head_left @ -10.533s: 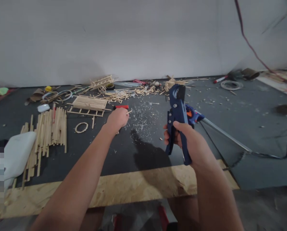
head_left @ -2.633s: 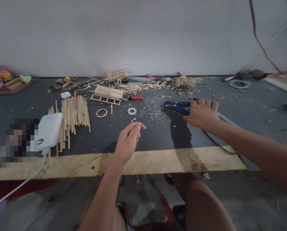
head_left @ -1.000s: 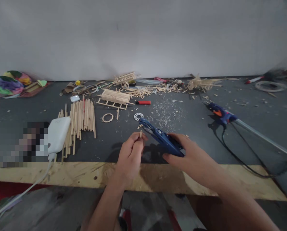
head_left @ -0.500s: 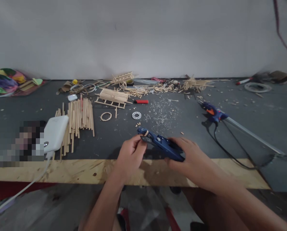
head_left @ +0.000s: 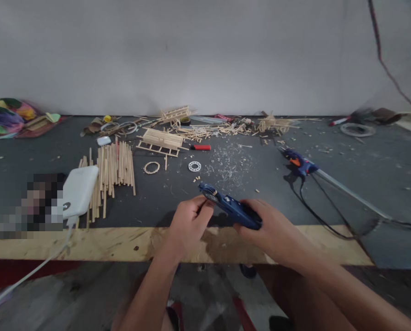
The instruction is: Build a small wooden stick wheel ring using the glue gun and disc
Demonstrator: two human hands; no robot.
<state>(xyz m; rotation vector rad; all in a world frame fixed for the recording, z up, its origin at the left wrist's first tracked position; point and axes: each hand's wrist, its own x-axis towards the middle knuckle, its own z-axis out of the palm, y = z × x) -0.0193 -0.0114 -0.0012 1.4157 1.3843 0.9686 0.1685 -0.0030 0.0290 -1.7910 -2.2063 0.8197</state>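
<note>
My right hand is wrapped round the handles of a pair of blue hand shears, held tilted above the front of the table. Their jaws point up and left, nearly closed. A small pale end of a wooden stick shows at the jaws. My left hand pinches this stick right beside the jaws, and its fingers cover most of it. Just beyond the jaws lie several short cut bits of wood and a white ring with holes. A thin wooden ring lies to their left.
Loose wooden sticks lie at left beside a white power bank with a cable. Small wooden cart models and scraps stand along the back. A blue glue gun with its cord lies at right. A red-handled tool lies mid-table.
The shears' jaws have closed on the stick, and the handles are squeezed together. My left hand has shifted slightly right. The view has turned a little to the right.
</note>
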